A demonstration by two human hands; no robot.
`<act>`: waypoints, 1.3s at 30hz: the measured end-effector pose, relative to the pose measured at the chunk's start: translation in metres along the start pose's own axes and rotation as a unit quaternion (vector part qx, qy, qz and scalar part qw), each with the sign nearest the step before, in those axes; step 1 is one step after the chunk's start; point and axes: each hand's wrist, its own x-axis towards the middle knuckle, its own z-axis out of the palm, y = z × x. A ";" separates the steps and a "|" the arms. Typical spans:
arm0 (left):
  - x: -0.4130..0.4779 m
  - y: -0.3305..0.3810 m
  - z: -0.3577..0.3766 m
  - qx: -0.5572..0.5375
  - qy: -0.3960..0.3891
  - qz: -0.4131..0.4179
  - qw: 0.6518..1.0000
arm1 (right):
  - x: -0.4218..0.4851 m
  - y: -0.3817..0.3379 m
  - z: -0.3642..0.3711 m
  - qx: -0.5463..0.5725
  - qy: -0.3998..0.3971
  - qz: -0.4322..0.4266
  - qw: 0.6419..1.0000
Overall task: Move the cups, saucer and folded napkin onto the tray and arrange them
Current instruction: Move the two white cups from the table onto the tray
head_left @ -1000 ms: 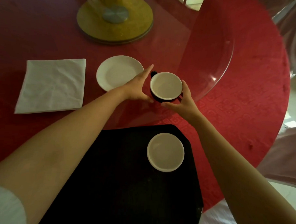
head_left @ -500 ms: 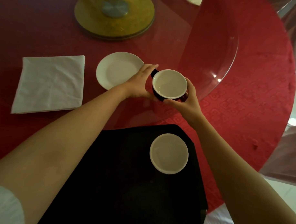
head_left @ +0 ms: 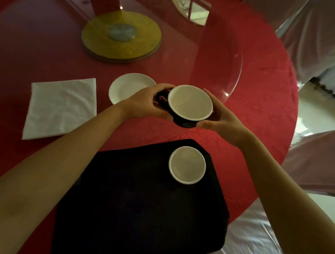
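Observation:
A dark cup with a white inside (head_left: pixel 190 102) is held in the air between both hands, above the red cloth just beyond the tray. My left hand (head_left: pixel 147 104) grips its handle side. My right hand (head_left: pixel 217 117) cups its right side and base. A second cup (head_left: pixel 187 165) stands upright on the black tray (head_left: pixel 131 204), near its far right corner. The white saucer (head_left: pixel 127 86) lies on the table behind my left hand. Left of the saucer, the folded white napkin (head_left: pixel 61 107) lies flat.
A round glass turntable (head_left: pixel 231 71) covers the middle of the red table, with a gold base (head_left: pixel 121 35) under it. The table edge curves down the right side. Chairs in pale covers (head_left: pixel 311 36) stand at the right.
Both hands have lifted the dark cup off the table and brought it nearer, toward the tray. My left hand has closed round the handle side. The other cup, saucer and napkin have not moved.

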 end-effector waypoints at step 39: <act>-0.198 -0.020 0.263 -0.020 0.229 -0.134 0.964 | -0.204 0.100 0.062 -0.030 -0.081 0.173 0.981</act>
